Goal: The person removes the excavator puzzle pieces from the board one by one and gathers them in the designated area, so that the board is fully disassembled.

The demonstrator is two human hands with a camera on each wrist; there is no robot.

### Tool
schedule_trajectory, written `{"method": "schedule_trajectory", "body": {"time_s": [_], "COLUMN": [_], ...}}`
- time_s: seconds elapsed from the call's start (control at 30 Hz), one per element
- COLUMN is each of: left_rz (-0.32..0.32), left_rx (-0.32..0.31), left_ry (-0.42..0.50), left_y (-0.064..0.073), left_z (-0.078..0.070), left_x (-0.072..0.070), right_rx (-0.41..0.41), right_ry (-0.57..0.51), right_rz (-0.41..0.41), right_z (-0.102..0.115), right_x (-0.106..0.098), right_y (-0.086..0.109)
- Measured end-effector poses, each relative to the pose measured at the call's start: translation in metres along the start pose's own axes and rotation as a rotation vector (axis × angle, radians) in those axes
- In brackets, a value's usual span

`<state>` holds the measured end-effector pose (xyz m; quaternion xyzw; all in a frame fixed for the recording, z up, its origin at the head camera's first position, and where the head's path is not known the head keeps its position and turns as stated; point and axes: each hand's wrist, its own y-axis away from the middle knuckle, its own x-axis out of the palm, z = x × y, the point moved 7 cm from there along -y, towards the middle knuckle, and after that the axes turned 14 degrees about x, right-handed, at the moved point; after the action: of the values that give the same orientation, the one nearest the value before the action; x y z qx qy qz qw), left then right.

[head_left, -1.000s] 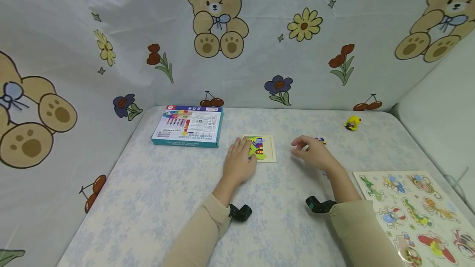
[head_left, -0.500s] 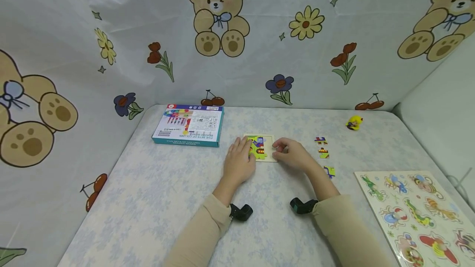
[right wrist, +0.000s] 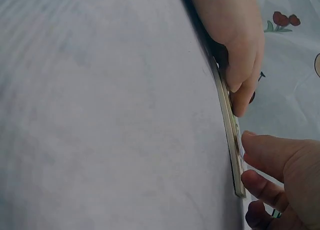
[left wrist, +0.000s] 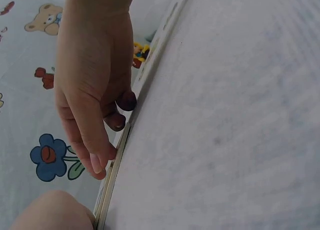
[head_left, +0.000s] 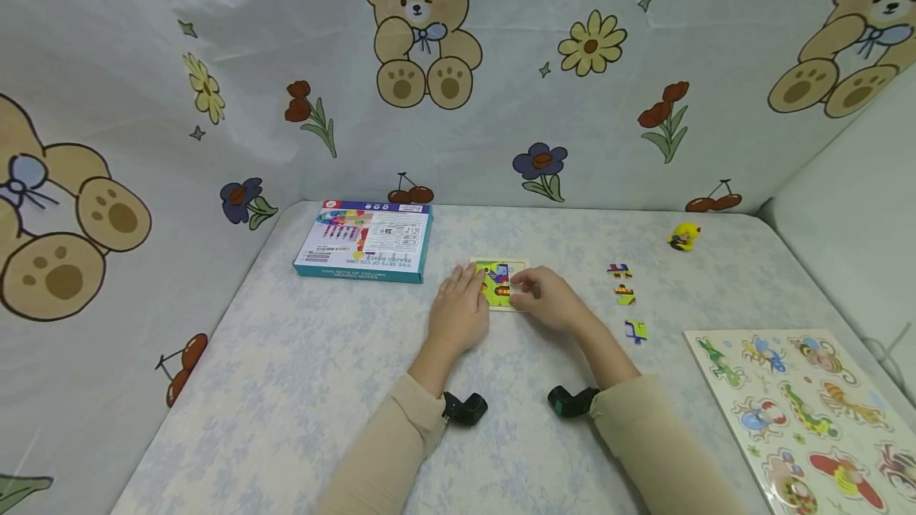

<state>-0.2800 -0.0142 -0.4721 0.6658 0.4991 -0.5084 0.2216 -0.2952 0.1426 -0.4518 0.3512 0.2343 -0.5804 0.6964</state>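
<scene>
A small jigsaw puzzle (head_left: 497, 276) with yellow-green and purple pictures lies in a shallow wooden tray (head_left: 499, 309) at mid-table. My left hand (head_left: 458, 312) rests over the tray's left side, its fingers extended. At the right side is my right hand (head_left: 553, 302), thumb and fingers bent down with a gap between thumb and forefinger. The right wrist view shows those fingertips at the tray's edge (right wrist: 231, 140); whether a piece lies between them is hidden. Three loose puzzle pieces, a top one (head_left: 619, 270), a middle one (head_left: 625, 295) and a lower one (head_left: 635, 331), lie to the right.
A flat teal-and-white box (head_left: 365, 241) lies at the back left. A small yellow toy figure (head_left: 684, 237) stands at the back right. At the front right lies a large board with several insect pictures (head_left: 801, 412). Behind the table hangs a bear-print cloth (head_left: 487, 157).
My right hand has moved left from beside the loose pieces to the tray's right side, uncovering all three pieces. My left hand has stayed on the tray.
</scene>
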Motion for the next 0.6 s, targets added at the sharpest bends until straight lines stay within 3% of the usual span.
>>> {"method": "schedule_trajectory", "body": {"time_s": [0.6], "left_rz": [-0.001], "left_rx": [-0.010], "left_ry": [0.008], "left_y": [0.0000], "left_z": [-0.0008], "left_x": [-0.0023], "right_rx": [0.017], "right_ry": [0.032], "right_rz": [-0.018], "right_z": [0.0057], "right_x": [0.0060], "right_y": [0.0008]}}
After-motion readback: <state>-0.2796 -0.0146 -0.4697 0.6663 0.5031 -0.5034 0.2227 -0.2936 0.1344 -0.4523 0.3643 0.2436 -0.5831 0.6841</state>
